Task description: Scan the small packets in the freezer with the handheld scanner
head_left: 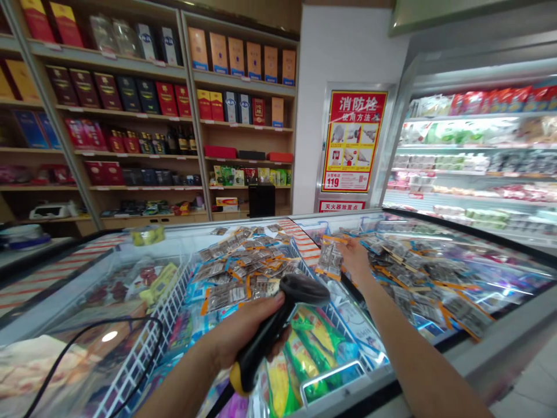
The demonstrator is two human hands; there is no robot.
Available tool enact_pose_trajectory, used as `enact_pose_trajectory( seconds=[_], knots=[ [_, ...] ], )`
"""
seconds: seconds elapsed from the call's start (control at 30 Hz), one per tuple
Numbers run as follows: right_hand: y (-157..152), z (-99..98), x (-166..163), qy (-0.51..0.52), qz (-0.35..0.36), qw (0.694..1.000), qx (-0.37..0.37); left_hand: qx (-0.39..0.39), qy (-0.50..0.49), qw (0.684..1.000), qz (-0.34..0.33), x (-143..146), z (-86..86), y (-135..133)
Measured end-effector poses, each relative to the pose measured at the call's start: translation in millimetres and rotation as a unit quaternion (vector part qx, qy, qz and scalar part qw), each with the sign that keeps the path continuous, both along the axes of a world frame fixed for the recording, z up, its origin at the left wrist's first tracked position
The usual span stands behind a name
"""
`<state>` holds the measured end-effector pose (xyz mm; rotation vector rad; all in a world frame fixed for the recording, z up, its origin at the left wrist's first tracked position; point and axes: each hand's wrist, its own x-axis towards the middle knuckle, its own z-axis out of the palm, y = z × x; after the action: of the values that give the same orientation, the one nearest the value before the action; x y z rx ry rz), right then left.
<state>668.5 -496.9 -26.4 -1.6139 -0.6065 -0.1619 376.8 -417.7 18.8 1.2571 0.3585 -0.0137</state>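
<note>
My left hand (243,331) is wrapped round the grip of a black barcode scanner (278,325) with a yellow butt end; its head points away over the chest freezer (491,342). A black cable (87,342) trails from it to the left. My right hand (354,258) reaches forward over the freezer and pinches a small clear packet (329,259) with an orange edge. Below the hands lie several like packets (243,267) in wire baskets, and green and yellow bags (308,342) sit nearer to me.
Wooden shelves (130,116) of boxed goods fill the back wall. A lit open cooler (478,157) stands at right. A red fire-hose sign (354,142) hangs on the white pillar. Sliding glass lids (56,302) cover the freezer's left side.
</note>
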Motion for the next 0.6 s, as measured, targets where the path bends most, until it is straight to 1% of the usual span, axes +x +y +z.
enact_pose_trajectory(
  seconds=[0.07, 0.13, 0.2, 0.37, 0.5, 0.6],
  knots=[
    [-3, 2.2, 1, 0.009, -0.013, 1.000, 0.022, 0.023, -0.011, 1.000, -0.017, 12, 9.4, 6],
    [-6, 4.5, 3, 0.016, -0.020, 0.999, 0.048, 0.046, -0.021, 0.999, -0.013, 23, 16.6, 12],
    [-8, 6.7, 4, 0.022, -0.025, 0.998, 0.061, 0.048, -0.024, 0.999, -0.003, 29, 19.8, 18],
    [-10, 9.0, 5, 0.022, -0.035, 0.998, 0.054, 0.039, -0.003, 0.999, -0.005, 33, 15.9, 24],
    [-11, 6.3, 9, 0.012, -0.020, 0.997, 0.071, 0.051, 0.007, 0.999, -0.017, 35, 15.1, 21],
    [-11, 3.4, 12, 0.015, -0.011, 0.997, 0.074, 0.043, 0.006, 0.999, -0.010, 36, 16.4, 19]
  ],
)
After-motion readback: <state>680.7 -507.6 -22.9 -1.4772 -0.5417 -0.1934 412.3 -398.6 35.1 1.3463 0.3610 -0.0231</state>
